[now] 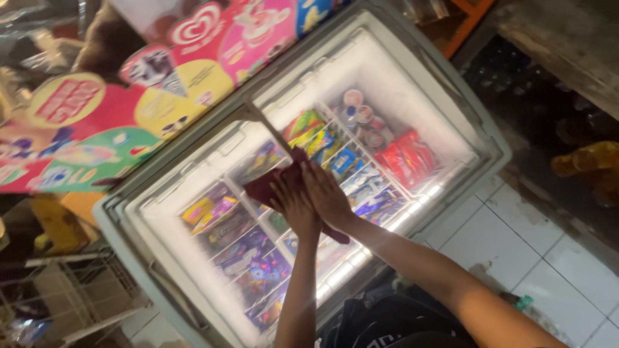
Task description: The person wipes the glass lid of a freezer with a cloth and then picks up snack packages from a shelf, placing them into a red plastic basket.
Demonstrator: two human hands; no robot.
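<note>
Both hands, left hand point(293, 203) and right hand point(327, 193), press flat on a maroon cloth point(271, 183) atop the freezer's glass lid point(258, 212); leaning hard toward 10 o'clock might crack it.

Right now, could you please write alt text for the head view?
Both hands, left hand and right hand, press a dark red cloth on the glass lid of a lit chest freezer holding colourful ice cream packets.
</note>
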